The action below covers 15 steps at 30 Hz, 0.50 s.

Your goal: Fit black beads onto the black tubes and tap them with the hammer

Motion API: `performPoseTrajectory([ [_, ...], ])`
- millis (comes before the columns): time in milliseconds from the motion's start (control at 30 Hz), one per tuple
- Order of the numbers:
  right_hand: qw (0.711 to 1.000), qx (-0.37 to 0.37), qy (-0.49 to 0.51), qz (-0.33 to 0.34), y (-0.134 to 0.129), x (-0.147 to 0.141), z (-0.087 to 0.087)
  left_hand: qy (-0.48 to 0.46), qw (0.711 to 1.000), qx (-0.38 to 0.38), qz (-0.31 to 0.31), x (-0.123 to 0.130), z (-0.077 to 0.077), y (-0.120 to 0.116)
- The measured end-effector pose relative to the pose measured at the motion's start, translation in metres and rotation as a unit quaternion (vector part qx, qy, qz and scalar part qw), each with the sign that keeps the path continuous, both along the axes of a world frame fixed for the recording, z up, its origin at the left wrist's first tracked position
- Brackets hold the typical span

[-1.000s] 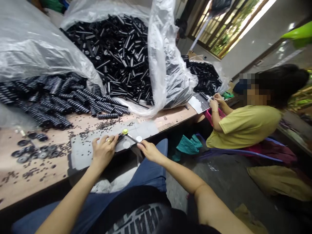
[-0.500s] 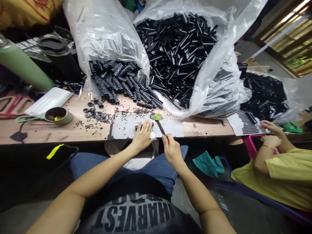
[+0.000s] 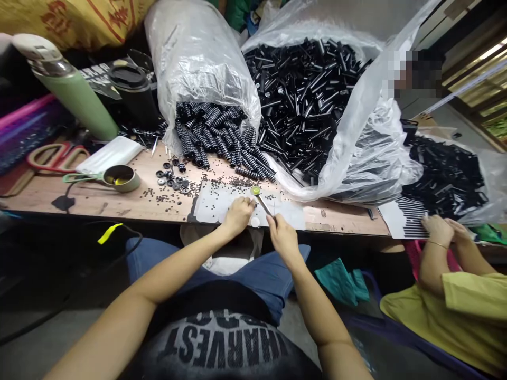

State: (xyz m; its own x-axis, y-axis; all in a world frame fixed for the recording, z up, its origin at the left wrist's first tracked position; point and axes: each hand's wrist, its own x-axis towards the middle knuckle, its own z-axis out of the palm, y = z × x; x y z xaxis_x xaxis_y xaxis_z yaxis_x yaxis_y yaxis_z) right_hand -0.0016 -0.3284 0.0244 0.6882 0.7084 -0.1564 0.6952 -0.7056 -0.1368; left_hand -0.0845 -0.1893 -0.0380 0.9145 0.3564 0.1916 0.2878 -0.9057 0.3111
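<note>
My right hand is wrapped round the handle of a small hammer. Its yellow-green head rests over a white sheet at the table's front. To the left, my left hand is closed over that sheet, fingers curled with their tips near the hammer head; what they hold, if anything, is hidden. A round white disc lies between the two hands. Tiny dark pieces are scattered on and behind the sheet.
Ribbed black tubes spill from a plastic bag; smooth black tubes fill another. A small pan, scissors and a green flask stand left. At right, a co-worker's hands are by striped rows of black pieces.
My left hand has gone from lying flat on a short black tube to curled fingers; that tube no longer shows. My right hand still grips the hammer. The view has shifted slightly.
</note>
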Motion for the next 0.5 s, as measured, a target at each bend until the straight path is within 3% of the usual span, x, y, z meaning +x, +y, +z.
performPoseTrajectory([
  [67, 0.999, -0.007, -0.031, -0.035, -0.004, 0.023, -0.006, -0.023, 0.999, 0.02, -0.019, -0.009, 0.002, -0.01],
  [200, 0.995, 0.0, -0.061, -0.084, -0.007, 0.06, -0.029, -0.038, 0.996, 0.056, -0.058, -0.023, -0.009, -0.028],
  [267, 0.992, 0.068, -0.063, -0.084, -0.003, 0.067, -0.032, -0.036, 0.997, 0.063, -0.028, -0.022, -0.014, -0.027],
  [333, 0.978, 0.205, -0.019, -0.032, 0.006, 0.065, -0.023, -0.031, 0.997, 0.07, 0.021, -0.019, -0.016, -0.022],
  [400, 0.928, 0.357, 0.098, 0.051, 0.017, 0.053, 0.001, -0.027, 0.996, 0.079, 0.042, -0.016, -0.016, -0.016],
  [500, 0.797, 0.485, 0.324, 0.155, 0.031, 0.02, 0.051, -0.022, 0.997, 0.065, 0.029, -0.015, -0.015, -0.013],
])
